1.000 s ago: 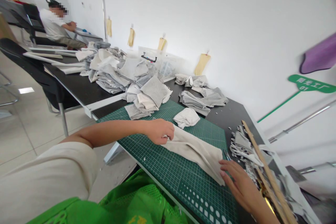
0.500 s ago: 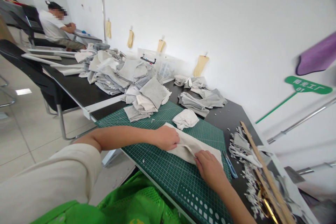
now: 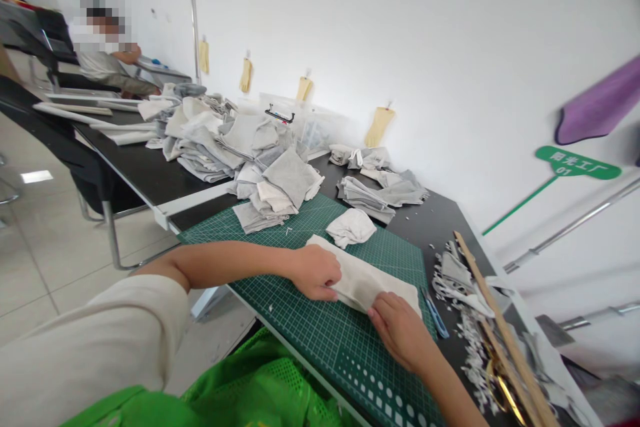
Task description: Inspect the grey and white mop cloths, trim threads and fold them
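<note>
So the cloth strip [image 3: 373, 283] is lying across the middle of the green cutting mat [image 3: 300, 320], a bit toward the mat's right edge; it's pale, doubled over, and sits at an angle; the left hand [image 3: 315, 272] is on its near end, fingers curled and pressing down; the right hand [image 3: 397, 332] is on the lower edge of the strip, palm down with fingers bent over the cloth; both are clearly in contact, but I can't tell if either one is actually pinching a fold or just pushing it flat.

Around the mat: a crumpled white wad [image 3: 351, 227] sits just past the strip; a big gray cloth pile [image 3: 255, 153] spills onto the mat's far edge; more folded gray pieces [image 3: 375, 193] lie on the black table [image 3: 440, 230] beyond the mat's far right corner; blue snips [image 3: 435, 313] lie just off the right edge, and next to them there's a heap of offcuts [image 3: 457, 293] and a wooden ruler [image 3: 500, 313].

As for progress, that offcut heap says plenty of trimming is done already; going by the piles, there's a lot of cloth left to get through; a person [image 3: 107, 57] is working at the far end too.
</note>
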{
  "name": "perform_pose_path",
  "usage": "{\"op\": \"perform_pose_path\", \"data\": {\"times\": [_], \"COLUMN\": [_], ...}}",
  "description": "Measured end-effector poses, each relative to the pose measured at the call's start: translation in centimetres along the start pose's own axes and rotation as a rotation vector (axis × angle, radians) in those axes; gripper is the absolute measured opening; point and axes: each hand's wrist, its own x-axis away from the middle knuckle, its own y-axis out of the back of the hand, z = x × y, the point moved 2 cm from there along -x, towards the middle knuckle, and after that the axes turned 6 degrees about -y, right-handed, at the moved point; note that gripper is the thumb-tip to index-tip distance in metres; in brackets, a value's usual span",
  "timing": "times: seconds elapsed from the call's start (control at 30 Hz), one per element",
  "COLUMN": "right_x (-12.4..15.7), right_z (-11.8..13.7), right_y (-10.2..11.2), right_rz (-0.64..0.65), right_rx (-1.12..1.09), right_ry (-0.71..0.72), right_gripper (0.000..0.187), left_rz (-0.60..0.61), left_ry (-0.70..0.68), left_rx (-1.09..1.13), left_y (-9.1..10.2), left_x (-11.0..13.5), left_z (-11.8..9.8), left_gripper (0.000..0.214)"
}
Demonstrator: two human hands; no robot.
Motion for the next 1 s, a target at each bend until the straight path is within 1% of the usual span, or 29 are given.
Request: {"op": "perform_pose_path", "data": {"times": [0.2,0.3,0.4,0.5,0.6,0.67,0.77,0.87,1.0], "right_x": [-2.1,-3.6,-4.9,-5.6,-5.5,-5.3,-5.0,-4.9,-4.6], "right_z": [-1.8,-2.3,-2.2,-1.8,-1.7,-1.8,-2.4,-3.2,-4.1], "right_y": [1.1,0.9,-0.7,-2.9,-4.2,-4.4,-4.3,-4.2,-4.4], "right_rz": [-0.102,-0.146,-0.134,-0.021,0.067,0.113,0.180,0.207,0.200], "right_rx": [0.020,-0.005,-0.048,-0.077,-0.077,-0.074,-0.084,-0.094,-0.079], "right_ry": [-0.022,-0.037,-0.051,-0.063,-0.087,-0.118,-0.136,-0.150,-0.191], "right_gripper": [0.028,0.032,0.042,0.058,0.065,0.067,0.067,0.066,0.070], "left_rz": [-0.151,-0.180,-0.114,-0.004,0.050,0.089,0.133,0.126,0.153], "left_ry": [0.104,0.116,0.094,0.085,0.108,0.114,0.101,0.099,0.156], "left_rx": [-0.034,-0.041,-0.031,0.006,0.070,0.120,0.174,0.200,0.225], "left_y": [0.8,0.2,-1.6,-3.8,-5.1,-5.3,-5.1,-4.7,-4.4], "left_x": [-1.6,-2.5,-3.0,-2.9,-2.5,-2.2,-2.0,-1.8,-1.5], "left_z": [1.7,2.4,2.5,2.2,1.9,1.9,1.8,1.8,2.1], "left_gripper": [0.022,0.024,0.042,0.061,0.068,0.073,0.081,0.077,0.072]}}
